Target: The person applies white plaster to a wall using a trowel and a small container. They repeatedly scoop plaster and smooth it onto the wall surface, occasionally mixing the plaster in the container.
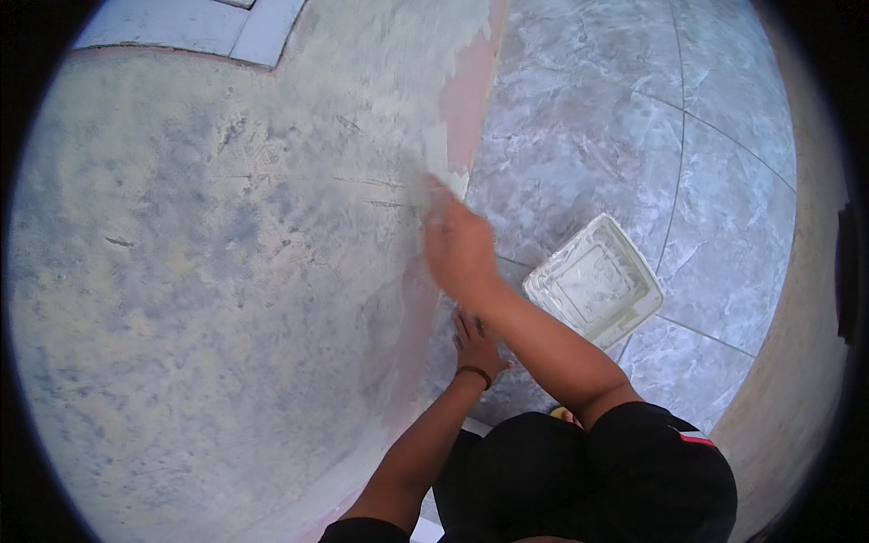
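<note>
My right hand [459, 249] reaches across to the lower edge of a patchy grey-and-cream wall [199, 271], where it meets a tiled floor. Motion blurs this hand; its fingers are curled closed. A faint grey smear beyond the fingertips may be a tool, but its kind does not show. Below it, my left hand [478, 348], with a dark bracelet on its wrist, rests on the floor tiles beside the wall with its fingers spread. A shallow rectangular tray [654, 288], smeared inside with pale putty-like paste, sits on the tiles to the right of my right forearm.
Marbled grey floor tiles [579, 136] with dark joints spread to the right. An unpainted pinkish strip [466, 100] runs along the wall's bottom edge. White panels [195, 27] with a frame edge stand at the upper left. A beige curved band [769, 380] borders the tiles at right.
</note>
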Demonstrator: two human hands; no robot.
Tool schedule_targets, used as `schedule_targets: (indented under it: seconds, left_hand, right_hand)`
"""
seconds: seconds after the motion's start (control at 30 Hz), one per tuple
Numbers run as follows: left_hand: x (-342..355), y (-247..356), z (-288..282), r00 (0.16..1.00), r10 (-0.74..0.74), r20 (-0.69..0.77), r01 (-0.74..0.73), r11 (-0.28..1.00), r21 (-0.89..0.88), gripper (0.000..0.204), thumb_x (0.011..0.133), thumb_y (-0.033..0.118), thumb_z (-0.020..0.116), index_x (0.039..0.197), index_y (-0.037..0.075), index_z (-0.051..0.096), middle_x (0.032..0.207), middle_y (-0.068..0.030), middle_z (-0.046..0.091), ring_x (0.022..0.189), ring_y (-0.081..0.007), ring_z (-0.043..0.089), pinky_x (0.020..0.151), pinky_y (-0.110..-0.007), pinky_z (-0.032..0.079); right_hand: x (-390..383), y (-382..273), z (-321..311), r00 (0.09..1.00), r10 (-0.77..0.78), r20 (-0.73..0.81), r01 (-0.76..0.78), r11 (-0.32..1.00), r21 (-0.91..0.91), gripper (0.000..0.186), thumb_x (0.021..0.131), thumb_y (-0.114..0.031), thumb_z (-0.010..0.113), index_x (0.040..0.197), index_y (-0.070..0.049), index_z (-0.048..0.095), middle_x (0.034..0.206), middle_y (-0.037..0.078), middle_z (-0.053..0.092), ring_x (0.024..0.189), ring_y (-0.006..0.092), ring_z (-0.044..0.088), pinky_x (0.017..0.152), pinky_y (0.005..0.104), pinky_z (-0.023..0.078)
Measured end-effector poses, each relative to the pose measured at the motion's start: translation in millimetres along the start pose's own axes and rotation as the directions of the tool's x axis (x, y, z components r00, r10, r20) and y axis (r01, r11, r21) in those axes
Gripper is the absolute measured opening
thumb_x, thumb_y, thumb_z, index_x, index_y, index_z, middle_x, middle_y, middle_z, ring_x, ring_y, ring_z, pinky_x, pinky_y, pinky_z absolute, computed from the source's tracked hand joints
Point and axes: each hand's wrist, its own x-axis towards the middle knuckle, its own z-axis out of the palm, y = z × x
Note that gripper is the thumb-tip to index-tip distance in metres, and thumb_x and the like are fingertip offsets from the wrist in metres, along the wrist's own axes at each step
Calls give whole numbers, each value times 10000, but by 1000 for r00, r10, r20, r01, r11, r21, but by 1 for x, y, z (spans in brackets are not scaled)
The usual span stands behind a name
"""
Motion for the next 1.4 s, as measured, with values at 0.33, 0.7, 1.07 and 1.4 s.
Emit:
schedule_targets:
  seconds: [0.33, 0.7, 1.07, 1.4]
  left_hand:
    - [-4, 18, -17, 990, -117, 82, 106, 985, 133, 1413, 683, 420, 925, 1598, -10, -62, 1619, -366, -156, 1516, -541, -78, 1192, -589, 294]
    - [11, 4, 8, 999, -45, 3, 44, 997, 64, 1410, 687, 417, 925, 1601, 9, -68, 1622, -356, -158, 1512, -540, -107, 1180, -596, 315]
    - [2, 16, -12, 982, -137, 130, 115, 979, 166, 1415, 675, 386, 937, 1601, 3, -62, 1624, -351, -170, 1516, -536, -93, 1178, -600, 310]
    - [1, 14, -10, 995, -91, 31, 82, 972, 222, 1487, 614, 605, 894, 1550, -146, 16, 1590, -428, 73, 1483, -606, 5, 1235, -618, 23]
  right_hand:
    - [72, 11, -12, 1000, 26, 14, -27, 996, 87, 338, 928, -115, 545, 1217, 36, 633, 968, 277, 683, 911, 416, 659, 828, 476, 515]
    - [48, -32, 21, 932, -348, -97, 336, 934, -121, 569, 924, -122, 542, 1477, -24, 449, 1253, 241, 656, 1022, 410, 681, 892, 475, 556]
    - [97, 7, -11, 992, 118, -41, -117, 993, 30, 363, 907, -143, 559, 1204, 41, 655, 1090, 303, 683, 1054, 447, 653, 941, 483, 506]
    - [129, 8, -48, 967, -113, -227, 145, 981, 126, 345, 941, -86, 590, 1275, -31, 658, 932, 241, 709, 785, 349, 685, 756, 380, 536]
